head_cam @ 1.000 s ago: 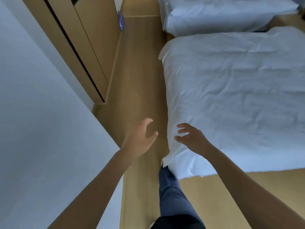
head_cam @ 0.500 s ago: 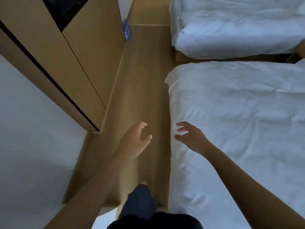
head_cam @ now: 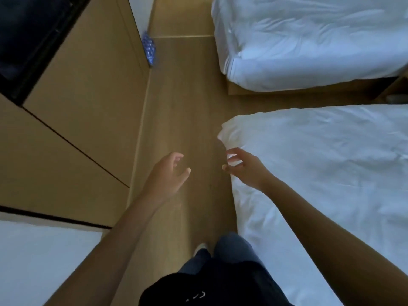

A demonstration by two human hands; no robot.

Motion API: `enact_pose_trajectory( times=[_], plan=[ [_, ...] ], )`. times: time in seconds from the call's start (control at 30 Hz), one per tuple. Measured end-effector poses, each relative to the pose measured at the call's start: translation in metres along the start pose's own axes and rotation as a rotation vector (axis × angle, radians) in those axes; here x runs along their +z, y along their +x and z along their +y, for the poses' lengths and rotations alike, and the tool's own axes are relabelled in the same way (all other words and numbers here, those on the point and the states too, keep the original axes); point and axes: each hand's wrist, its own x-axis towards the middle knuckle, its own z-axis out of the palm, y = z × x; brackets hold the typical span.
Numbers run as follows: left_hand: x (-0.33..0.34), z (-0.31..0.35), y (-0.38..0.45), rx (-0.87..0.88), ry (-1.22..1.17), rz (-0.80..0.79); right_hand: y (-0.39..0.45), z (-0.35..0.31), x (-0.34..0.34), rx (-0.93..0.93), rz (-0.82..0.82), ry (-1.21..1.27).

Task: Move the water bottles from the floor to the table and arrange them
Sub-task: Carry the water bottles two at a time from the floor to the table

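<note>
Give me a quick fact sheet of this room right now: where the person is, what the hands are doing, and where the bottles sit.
Place: wooden floor aisle between cabinets and two white beds
Left hand: raised, fingers loosely curled, holding nothing
Right hand: raised, open, empty
Water bottles: blue pack on the floor far ahead, against the cabinets
Table: not in view

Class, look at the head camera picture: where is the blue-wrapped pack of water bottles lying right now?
The blue-wrapped pack of water bottles lies on the wooden floor at upper left of centre, against the far end of the tan wooden cabinet, well ahead of both hands.
</note>
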Motion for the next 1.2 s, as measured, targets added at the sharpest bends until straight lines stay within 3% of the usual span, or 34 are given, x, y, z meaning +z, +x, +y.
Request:
enact_pose_trajectory(
  times=[0.7, 0.93, 1.2],
  plan=[
    [-0.06, 0.067, 0.507, -0.041, -0.009, 0.069, 0.485, -0.086, -0.173, -0.077, -0.064, -0.005],
    [-0.072, 0.054, 0.67, -0.072, -0.034, 0.024, 0.654, -0.117, -0.201, -0.065, -0.074, -0.023],
    [-0.138, 0.04, 0.89, -0.085, -0.047, 0.058, 0.864, -0.186, -0.235, -0.07, -0.043, -0.031]
  ],
)
